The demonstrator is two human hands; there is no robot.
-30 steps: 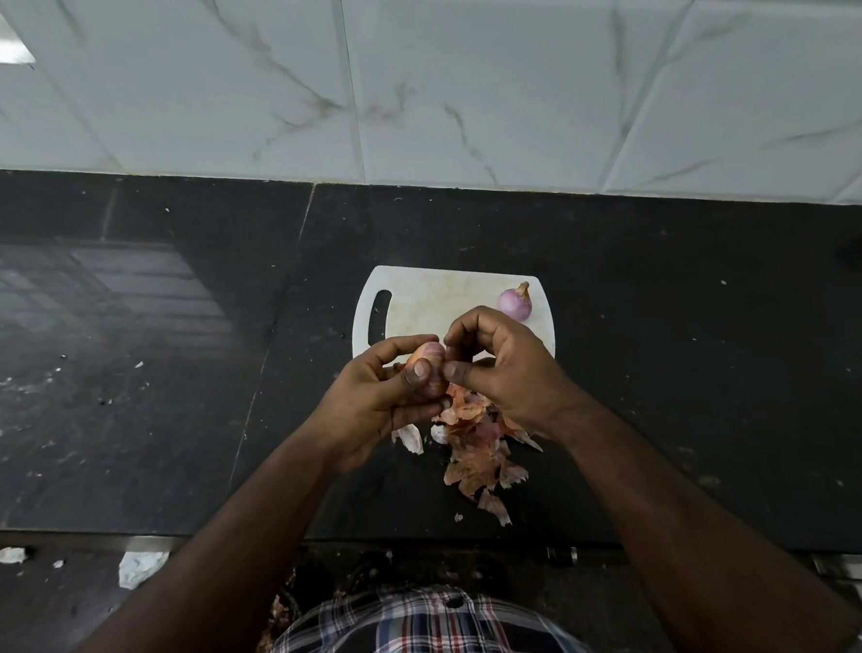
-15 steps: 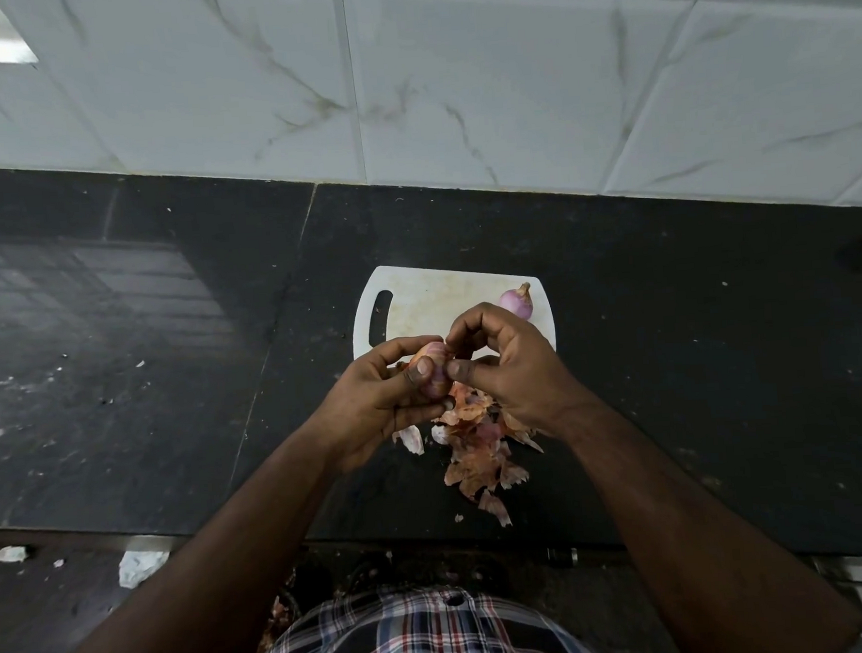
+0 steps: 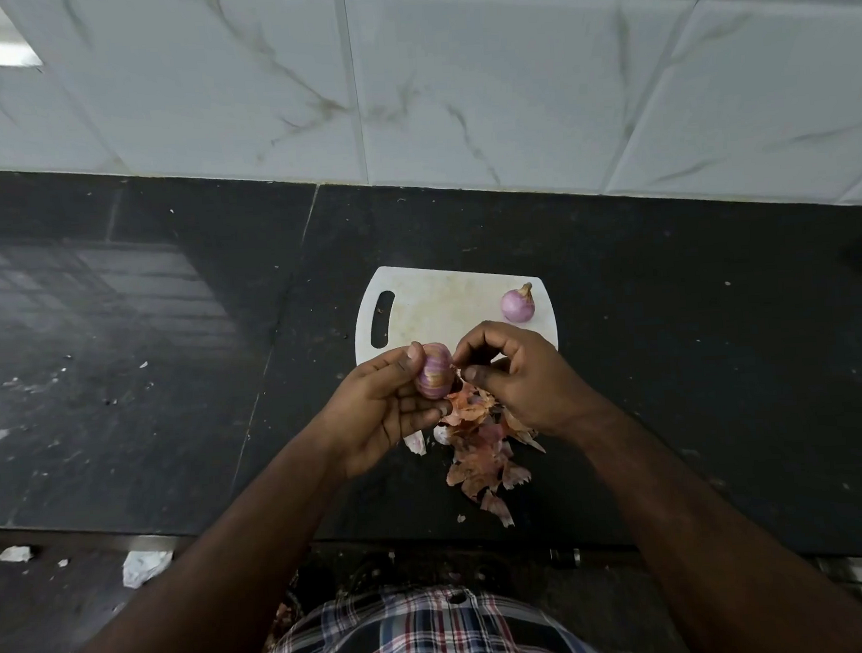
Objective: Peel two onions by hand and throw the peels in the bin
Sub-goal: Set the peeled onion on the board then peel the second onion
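Two onions are showing: one is lying at upper right of the cutting board, onion; the left hand is gripping the other onion at centre frame while the right hand is pinching at its skin. Peeling is nearly done; the peels below need gathering next.

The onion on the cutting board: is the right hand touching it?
Apart. The head view shows bare white cutting board between the onion on the board and the right hand, which works at the onion in the left hand.
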